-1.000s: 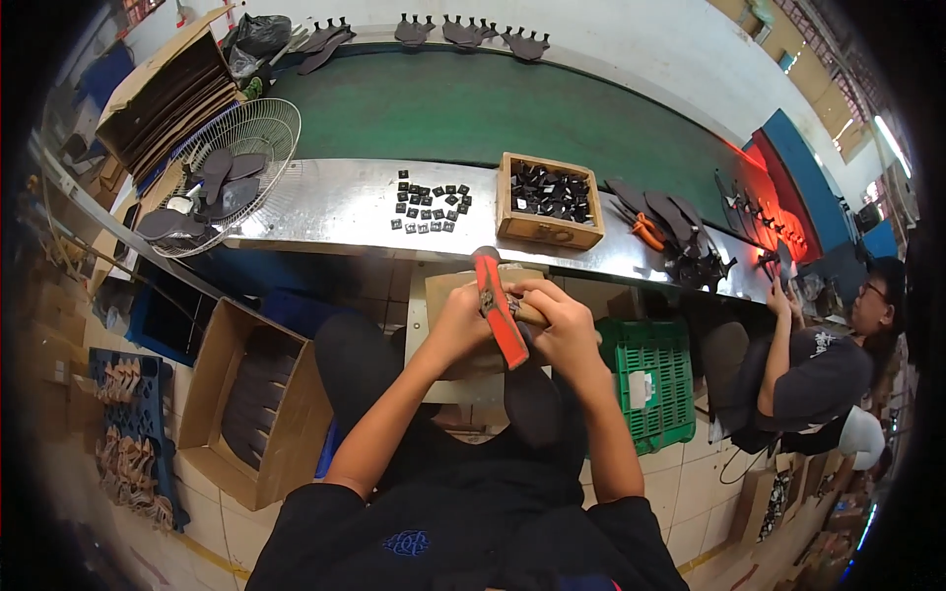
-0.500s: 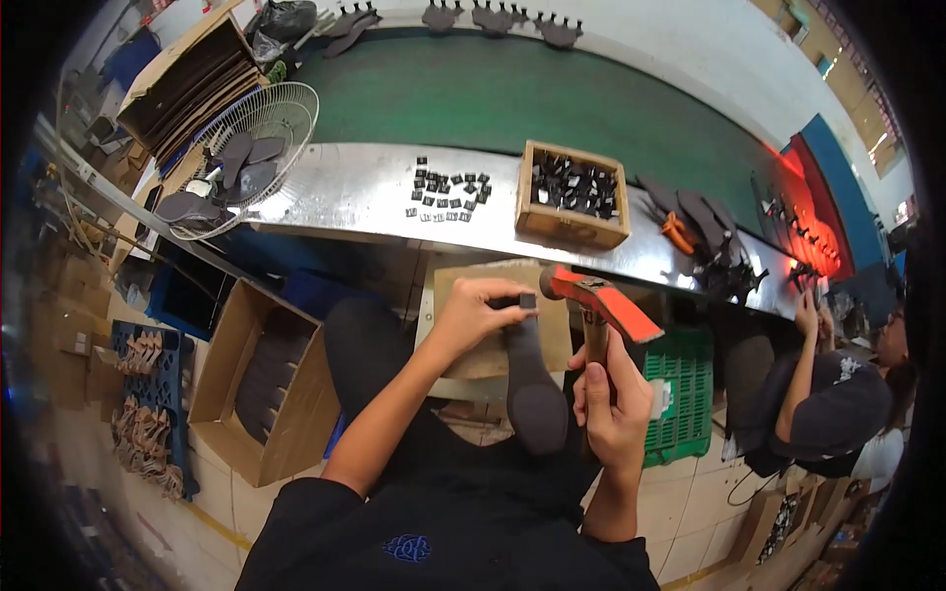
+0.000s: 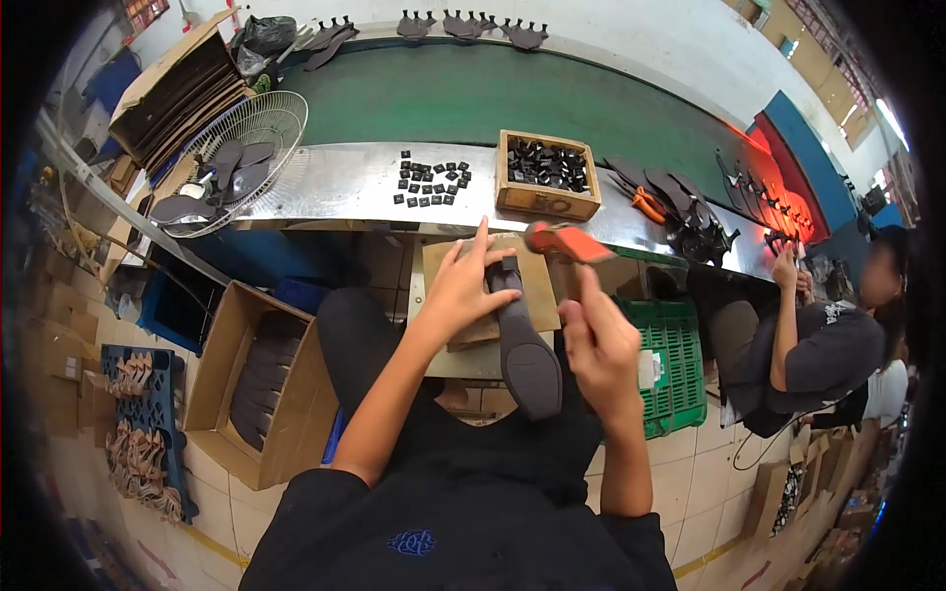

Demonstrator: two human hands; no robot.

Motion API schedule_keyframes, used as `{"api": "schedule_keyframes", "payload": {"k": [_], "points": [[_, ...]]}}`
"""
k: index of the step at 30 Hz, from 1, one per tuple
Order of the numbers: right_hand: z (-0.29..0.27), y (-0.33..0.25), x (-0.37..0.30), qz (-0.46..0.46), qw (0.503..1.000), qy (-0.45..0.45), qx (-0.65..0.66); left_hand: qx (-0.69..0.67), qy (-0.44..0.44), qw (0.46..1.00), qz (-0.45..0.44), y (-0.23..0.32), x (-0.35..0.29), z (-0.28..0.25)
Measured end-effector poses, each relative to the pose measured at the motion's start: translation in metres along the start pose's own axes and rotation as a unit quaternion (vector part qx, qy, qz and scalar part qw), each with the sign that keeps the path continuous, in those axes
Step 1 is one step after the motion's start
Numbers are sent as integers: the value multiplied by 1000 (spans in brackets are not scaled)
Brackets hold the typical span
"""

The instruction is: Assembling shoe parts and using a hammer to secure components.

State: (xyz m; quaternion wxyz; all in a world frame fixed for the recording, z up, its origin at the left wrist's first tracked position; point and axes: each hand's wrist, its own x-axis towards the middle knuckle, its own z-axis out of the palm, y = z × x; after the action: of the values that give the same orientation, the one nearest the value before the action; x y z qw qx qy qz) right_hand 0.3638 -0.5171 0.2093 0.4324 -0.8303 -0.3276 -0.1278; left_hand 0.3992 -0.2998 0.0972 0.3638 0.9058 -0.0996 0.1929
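A dark grey shoe sole (image 3: 530,355) lies lengthwise before me, its rounded front toward my lap and its narrow end on a worktop. At that narrow end sits a small black heel piece (image 3: 508,264). My left hand (image 3: 458,295) grips the sole beside this piece, thumb across the sole and index finger stretched away from me. My right hand (image 3: 603,345) is closed round the handle of a hammer with an orange-red head (image 3: 572,242). The hammer head is raised to the right of the heel piece, apart from it and slightly blurred.
On the metal ledge (image 3: 340,177) lie several small black squares (image 3: 432,184) and a wooden box (image 3: 548,202) of black pieces. Orange-handled pliers (image 3: 647,204) rest beside more soles. A cardboard box (image 3: 222,433) stands left, a green crate (image 3: 680,394) right. Another person (image 3: 828,345) works at far right.
My left hand has gone from pinching the small black heel piece to spreading over the sole's narrow end. The hammer has moved up and slightly left, and the view has shifted a little.
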Motion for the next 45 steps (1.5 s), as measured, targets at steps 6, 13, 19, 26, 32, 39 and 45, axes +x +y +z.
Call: {"api": "schedule_keyframes", "payload": {"k": [6, 13, 19, 26, 32, 39, 45], "points": [[5, -7, -4, -215, 964, 120, -103, 30, -70, 996, -55, 8, -2, -6], [-21, -19, -12, 33, 994, 75, 74, 20, -95, 993, -70, -2, -2, -9], [7, 29, -2, 9, 1000, 5, 23, 72, -49, 996, -33, -8, 0, -9], [-16, 61, 34, -34, 999, -11, -9, -247, -145, 958, -5, 43, -17, -36], [31, 99, 46, -144, 942, -255, -167, -424, -267, 863, -69, 93, -10, -81], [23, 80, 37, 29, 914, -244, 322, -542, -321, 743, -227, 100, -7, -69], [29, 43, 7, 183, 720, -182, 644, -602, -340, 645, -324, 124, -19, -63]]}}
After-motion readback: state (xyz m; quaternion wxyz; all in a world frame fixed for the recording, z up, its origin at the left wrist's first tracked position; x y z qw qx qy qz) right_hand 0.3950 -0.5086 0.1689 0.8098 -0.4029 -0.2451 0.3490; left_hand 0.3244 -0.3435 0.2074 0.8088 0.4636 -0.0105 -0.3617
